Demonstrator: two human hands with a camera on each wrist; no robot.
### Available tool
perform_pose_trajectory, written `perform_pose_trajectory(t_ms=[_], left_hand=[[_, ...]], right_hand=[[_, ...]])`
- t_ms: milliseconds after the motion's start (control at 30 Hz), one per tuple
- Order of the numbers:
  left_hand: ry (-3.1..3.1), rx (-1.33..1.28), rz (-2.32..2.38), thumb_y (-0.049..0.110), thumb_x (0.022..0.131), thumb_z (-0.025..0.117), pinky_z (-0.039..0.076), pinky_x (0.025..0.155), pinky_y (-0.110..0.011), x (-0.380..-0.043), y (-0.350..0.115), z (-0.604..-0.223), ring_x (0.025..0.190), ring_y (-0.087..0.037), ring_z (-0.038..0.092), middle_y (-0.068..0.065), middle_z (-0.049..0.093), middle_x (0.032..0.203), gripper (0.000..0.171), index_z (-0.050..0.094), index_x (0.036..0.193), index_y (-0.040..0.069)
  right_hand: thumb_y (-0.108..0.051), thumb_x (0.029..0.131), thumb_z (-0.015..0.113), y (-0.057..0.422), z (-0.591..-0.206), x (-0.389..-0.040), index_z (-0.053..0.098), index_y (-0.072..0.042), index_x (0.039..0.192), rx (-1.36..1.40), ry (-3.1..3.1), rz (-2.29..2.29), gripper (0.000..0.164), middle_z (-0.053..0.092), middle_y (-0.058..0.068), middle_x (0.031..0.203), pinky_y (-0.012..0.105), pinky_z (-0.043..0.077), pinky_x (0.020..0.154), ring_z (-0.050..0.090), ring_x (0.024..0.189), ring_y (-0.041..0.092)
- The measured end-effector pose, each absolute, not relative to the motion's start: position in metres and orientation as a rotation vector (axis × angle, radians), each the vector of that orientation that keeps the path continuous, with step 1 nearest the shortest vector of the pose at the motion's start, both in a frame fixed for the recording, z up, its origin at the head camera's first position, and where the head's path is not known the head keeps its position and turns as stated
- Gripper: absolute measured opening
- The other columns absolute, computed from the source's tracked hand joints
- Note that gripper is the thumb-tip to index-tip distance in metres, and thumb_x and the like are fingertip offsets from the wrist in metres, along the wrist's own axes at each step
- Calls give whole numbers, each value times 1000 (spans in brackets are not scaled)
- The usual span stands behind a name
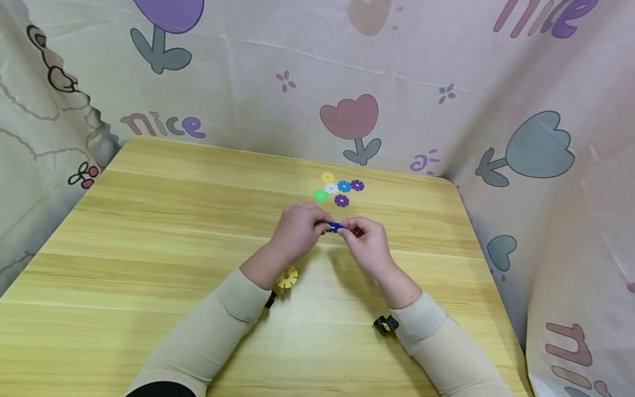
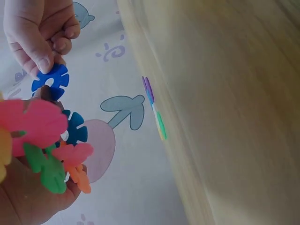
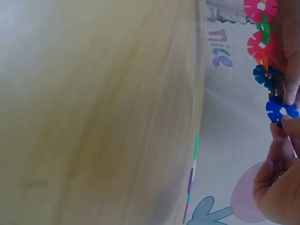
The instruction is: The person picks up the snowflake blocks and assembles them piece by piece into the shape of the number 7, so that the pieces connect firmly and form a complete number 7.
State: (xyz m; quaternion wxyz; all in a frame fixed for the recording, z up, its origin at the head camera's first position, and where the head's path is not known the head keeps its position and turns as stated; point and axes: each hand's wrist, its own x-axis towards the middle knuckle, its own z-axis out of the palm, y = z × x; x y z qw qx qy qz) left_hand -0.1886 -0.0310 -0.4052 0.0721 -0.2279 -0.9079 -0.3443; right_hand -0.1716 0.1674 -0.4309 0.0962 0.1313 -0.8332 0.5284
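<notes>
My right hand (image 1: 368, 242) pinches a dark blue notched plastic disc (image 1: 334, 226) between thumb and fingers. Opposite it, my left hand (image 1: 299, 229) grips a chain of interlocked snowflake discs near its end. In the right wrist view a brown disc (image 3: 278, 89) meets the dark blue one; whether they are fully slotted together I cannot tell. Further along the chain come a teal disc (image 3: 263, 75), an orange one, a pink disc (image 3: 260, 46), a green disc (image 3: 266, 29) and another pink one. A yellow disc (image 1: 287, 277) shows below my left wrist.
Several loose discs lie flat toward the table's far edge: yellow (image 1: 327, 177), white (image 1: 331, 188), light blue (image 1: 344, 186), green (image 1: 321, 196) and purple (image 1: 342, 200). The wooden table (image 1: 149, 220) is bordered by a printed cloth (image 1: 248, 66) at the back and sides.
</notes>
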Motion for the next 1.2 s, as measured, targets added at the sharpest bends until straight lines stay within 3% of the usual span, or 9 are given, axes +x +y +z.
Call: perform_pose_trajectory(t_ms=[300, 567, 733, 1200], left_hand=[[-2787, -646, -1015, 19, 100, 76, 46, 97, -49, -193, -41, -406, 103, -22, 70, 2, 78, 105, 9, 84, 103, 16], [-2806, -635, -996, 18, 99, 77, 45, 99, -51, -195, -42, -407, 101, -22, 69, 3, 78, 102, 8, 84, 102, 16], [-2821, -626, -999, 18, 99, 77, 45, 101, -53, -195, -43, -408, 102, -24, 70, 2, 78, 102, 8, 84, 102, 16], [-2860, -582, -983, 19, 101, 75, 45, 100, -51, -198, -53, -410, 107, -25, 69, 0, 78, 107, 10, 83, 105, 15]], right_hand=[[3, 93, 75, 184, -425, -196, 75, 5, 107, 335, -2611, 1452, 15, 73, 15, 99, 21, 49, 65, 60, 79, 22], [-18, 99, 77, 184, -423, -238, 66, 6, 131, 101, -2880, 1209, 42, 70, 17, 117, 44, 55, 90, 65, 102, 31], [-28, 99, 77, 181, -425, -260, 59, 5, 143, 27, -3032, 1078, 57, 66, 20, 134, 50, 50, 107, 62, 123, 37], [-36, 102, 73, 173, -433, -287, 56, 6, 147, 12, -3203, 821, 64, 61, 22, 145, 51, 45, 114, 57, 134, 40]])
